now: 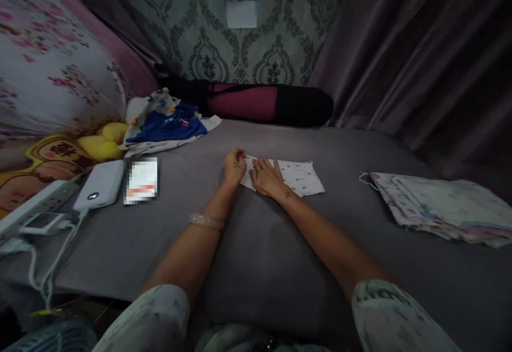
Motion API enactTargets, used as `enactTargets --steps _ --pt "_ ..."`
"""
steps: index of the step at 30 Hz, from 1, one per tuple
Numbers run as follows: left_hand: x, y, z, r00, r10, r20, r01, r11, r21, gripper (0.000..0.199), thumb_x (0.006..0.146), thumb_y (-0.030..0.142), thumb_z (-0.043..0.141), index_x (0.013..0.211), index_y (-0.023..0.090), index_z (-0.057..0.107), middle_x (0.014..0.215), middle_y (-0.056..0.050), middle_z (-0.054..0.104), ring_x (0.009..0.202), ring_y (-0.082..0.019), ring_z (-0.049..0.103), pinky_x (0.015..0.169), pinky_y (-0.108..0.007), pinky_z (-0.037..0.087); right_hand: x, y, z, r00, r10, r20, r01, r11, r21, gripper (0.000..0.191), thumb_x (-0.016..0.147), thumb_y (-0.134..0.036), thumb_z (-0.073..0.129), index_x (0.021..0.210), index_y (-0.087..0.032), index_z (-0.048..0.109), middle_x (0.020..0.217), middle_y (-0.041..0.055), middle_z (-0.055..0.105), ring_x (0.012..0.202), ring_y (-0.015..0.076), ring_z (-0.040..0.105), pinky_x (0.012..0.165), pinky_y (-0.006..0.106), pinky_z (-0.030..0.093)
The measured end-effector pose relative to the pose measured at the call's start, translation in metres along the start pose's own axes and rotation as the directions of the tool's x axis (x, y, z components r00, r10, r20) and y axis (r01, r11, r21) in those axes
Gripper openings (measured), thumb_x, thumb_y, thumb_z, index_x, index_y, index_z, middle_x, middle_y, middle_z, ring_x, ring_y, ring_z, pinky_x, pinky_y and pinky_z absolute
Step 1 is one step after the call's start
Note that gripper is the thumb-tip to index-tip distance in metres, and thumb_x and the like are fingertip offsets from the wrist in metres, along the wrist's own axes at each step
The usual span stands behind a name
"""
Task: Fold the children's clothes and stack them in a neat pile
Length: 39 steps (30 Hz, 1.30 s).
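Observation:
A white folded cloth with a small coloured print lies flat on the grey sheet before me. My left hand is closed at the cloth's left end, its fingers curled on the edge. Part of that grip is hidden. Palm down, my right hand rests on the cloth just right of the left hand, its fingers stretched out. Farther right is a stack of folded printed cloths, with a thin white string at its near left corner.
At left, a white power bank with a cable lies by a power strip and a blurred card. Behind them are yellow plush toys and crumpled blue-and-white clothes. A black-and-maroon roll lies along the wall.

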<state>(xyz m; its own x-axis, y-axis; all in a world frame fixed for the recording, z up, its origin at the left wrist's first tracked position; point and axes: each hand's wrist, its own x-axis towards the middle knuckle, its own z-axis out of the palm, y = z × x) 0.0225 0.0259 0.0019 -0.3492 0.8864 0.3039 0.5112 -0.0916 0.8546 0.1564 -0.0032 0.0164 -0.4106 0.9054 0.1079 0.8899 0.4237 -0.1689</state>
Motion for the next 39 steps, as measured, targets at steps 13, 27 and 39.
enactTargets --steps 13,27,39 --pt "-0.011 0.006 0.002 0.978 0.154 0.139 -0.175 0.973 0.152 0.035 0.083 0.008 0.041 0.108 0.017 0.064 0.095 -0.009 0.072 0.094 -0.02 0.066 0.088 -0.032 0.048 -0.003 0.003 -0.004 1.0 0.0 -0.022 0.0 1.0 0.0 0.055 0.101 -0.036 0.022 0.147 -0.01 0.038 0.153 0.0149 0.036 0.143 0.0272 0.026 0.116 0.053 0.009" --pt "-0.032 0.028 0.006 0.873 0.31 0.378 -0.459 0.783 0.419 0.035 0.086 0.012 0.045 0.116 0.019 0.06 0.114 -0.012 0.069 0.108 -0.025 0.062 0.095 -0.038 0.04 -0.018 0.032 -0.002 0.995 0.082 -0.063 -0.081 0.997 0.012 0.053 0.101 -0.036 0.022 0.146 -0.014 0.04 0.154 0.0129 0.035 0.144 0.0283 0.022 0.115 0.053 0.015" --pt "-0.033 0.024 0.011 0.805 0.361 0.471 -0.551 0.75 0.366 0.035 0.088 0.014 0.043 0.118 0.017 0.061 0.113 -0.015 0.069 0.108 -0.026 0.063 0.099 -0.041 0.041 -0.023 0.036 -0.017 0.99 0.13 -0.049 -0.123 0.985 0.124 0.055 0.101 -0.036 0.019 0.149 -0.013 0.034 0.157 0.0117 0.029 0.146 0.0239 0.02 0.117 0.05 0.014"
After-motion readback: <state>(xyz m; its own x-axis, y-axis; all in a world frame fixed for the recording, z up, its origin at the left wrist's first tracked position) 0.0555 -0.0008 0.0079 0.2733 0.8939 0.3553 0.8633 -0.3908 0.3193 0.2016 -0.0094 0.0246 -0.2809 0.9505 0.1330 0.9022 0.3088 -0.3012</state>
